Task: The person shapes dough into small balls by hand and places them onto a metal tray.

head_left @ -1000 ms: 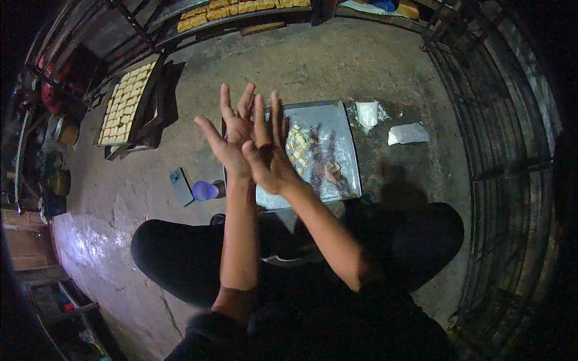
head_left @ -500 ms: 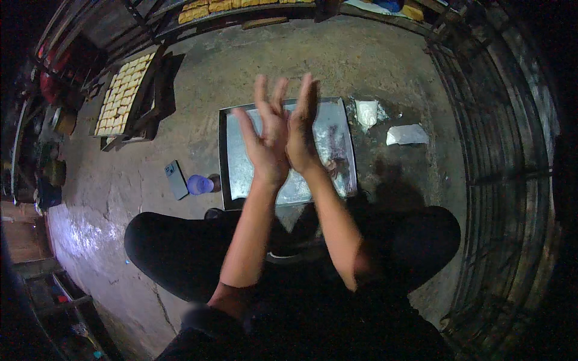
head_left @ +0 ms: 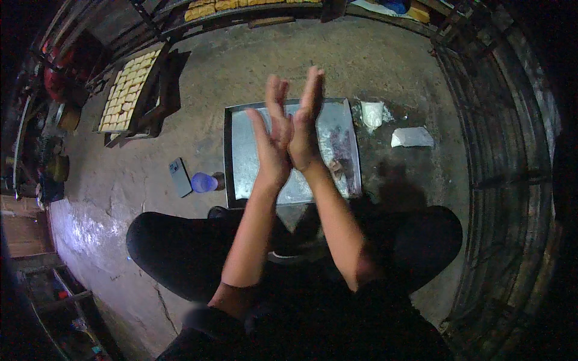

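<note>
With the baking tray (head_left: 247, 159) as the clock's centre and twelve farthest from the person, the left hand (head_left: 276, 141) and right hand (head_left: 305, 135) met above its middle, heels and palms together, fingers pointing toward twelve. Both hands were opened out flat, fingers straight and the left thumb spread; they curled around nothing visible, though whether something lay between the palms could not be told. Keeping them above the metal probably meant that any crumbs or powder would land there.

The tray lay on the floor directly before the crossed legs (head_left: 168, 246), presumably so both arms could reach it without stretching. A small brownish lump (head_left: 335, 164), partly hidden by the right forearm, sat on it between three and four o'clock, beside whitish smears.

An opened packet of white powder (head_left: 372, 114) at two and a pale folded packet (head_left: 412, 137) near three seemed placed for the right hand. The smartphone (head_left: 180, 177) and purple cup (head_left: 203, 183), between eight and nine, stood outside the rim, likely to leave the surface free. A pan of pale block-shaped pieces (head_left: 128, 90) rested farther off toward ten.
</note>
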A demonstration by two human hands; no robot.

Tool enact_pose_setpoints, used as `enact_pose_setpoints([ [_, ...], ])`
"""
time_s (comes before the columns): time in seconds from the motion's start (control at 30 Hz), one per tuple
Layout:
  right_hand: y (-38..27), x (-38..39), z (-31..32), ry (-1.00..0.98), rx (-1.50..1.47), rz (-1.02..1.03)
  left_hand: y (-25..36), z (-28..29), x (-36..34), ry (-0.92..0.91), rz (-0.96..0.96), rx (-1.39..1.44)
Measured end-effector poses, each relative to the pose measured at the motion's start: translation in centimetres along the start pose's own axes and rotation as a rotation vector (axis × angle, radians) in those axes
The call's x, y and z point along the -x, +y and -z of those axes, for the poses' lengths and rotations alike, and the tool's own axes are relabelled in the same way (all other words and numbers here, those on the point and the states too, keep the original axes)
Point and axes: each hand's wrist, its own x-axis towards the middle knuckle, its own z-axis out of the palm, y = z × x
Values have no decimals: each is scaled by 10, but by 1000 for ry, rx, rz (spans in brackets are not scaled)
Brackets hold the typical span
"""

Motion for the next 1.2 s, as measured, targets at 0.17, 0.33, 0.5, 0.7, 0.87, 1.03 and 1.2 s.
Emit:
enact_pose_setpoints([
  [0.17,-50,31,-39,-220,-18,34,18,46,-23,215,-117,212],
  [0.33,-52,5,-26,-78,74,98,-8,32,-9,-115,-191,156],
  [0.5,-15,-6,2,-29,173,65,7,6,2,4,114,154],
  [0.7,-42,14,-27,-200,47,117,15,34,-18,98,-11,261],
  [0.87,-55,-3,-21,18,-33,36,-7,21,-7,-22,-73,-96],
  [1.03,-14,-9,8,25,67,115,6,-8,4,55,-100,61],
  [1.2,-57,16,-27,-137,-36,179,28,24,-17,180,-263,82],
])
